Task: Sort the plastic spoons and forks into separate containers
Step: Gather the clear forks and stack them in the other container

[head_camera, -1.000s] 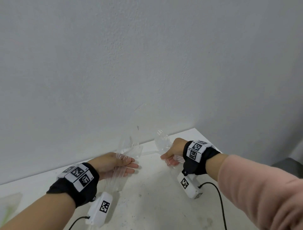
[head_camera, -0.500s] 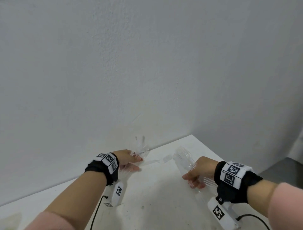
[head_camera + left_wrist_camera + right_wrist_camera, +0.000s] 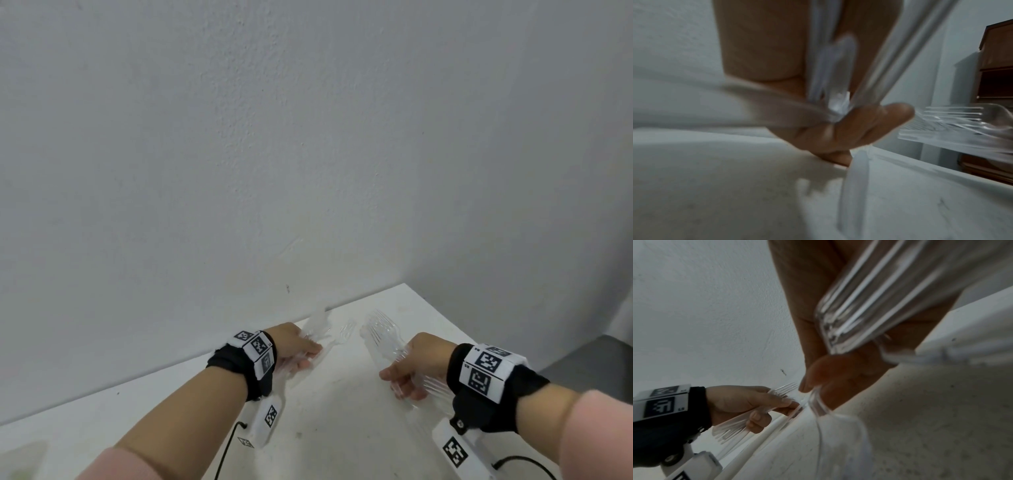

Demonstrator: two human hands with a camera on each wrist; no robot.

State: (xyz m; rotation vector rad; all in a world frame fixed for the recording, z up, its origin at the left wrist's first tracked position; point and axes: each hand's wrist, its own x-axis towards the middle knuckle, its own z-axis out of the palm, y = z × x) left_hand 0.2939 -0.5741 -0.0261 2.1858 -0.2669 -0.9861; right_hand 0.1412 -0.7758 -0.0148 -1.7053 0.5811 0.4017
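Observation:
My left hand point(image 3: 308, 356) grips a bundle of clear plastic cutlery point(image 3: 317, 327) low over the white table point(image 3: 342, 428), close to the wall. Fork tines point(image 3: 785, 388) stick out past its fingers point(image 3: 756, 417) in the right wrist view. My right hand point(image 3: 399, 380) holds a fanned bundle of clear forks point(image 3: 382, 332), tines pointing away from me. Their handles point(image 3: 869, 305) cross its palm. A loose clear utensil point(image 3: 344, 334) lies on the table between the two hands; whether it is a fork or a spoon is unclear.
The table meets a grey wall point(image 3: 308, 171) just behind the hands, and its right edge point(image 3: 445, 318) drops off beside my right hand. A pale translucent object point(image 3: 20, 459) sits at the near left. Brown shelving point(image 3: 996, 65) stands off to the right.
The hands have moved apart. My right hand has drawn back toward me and to the right with its forks; the left hand stays near the wall with its bundle.

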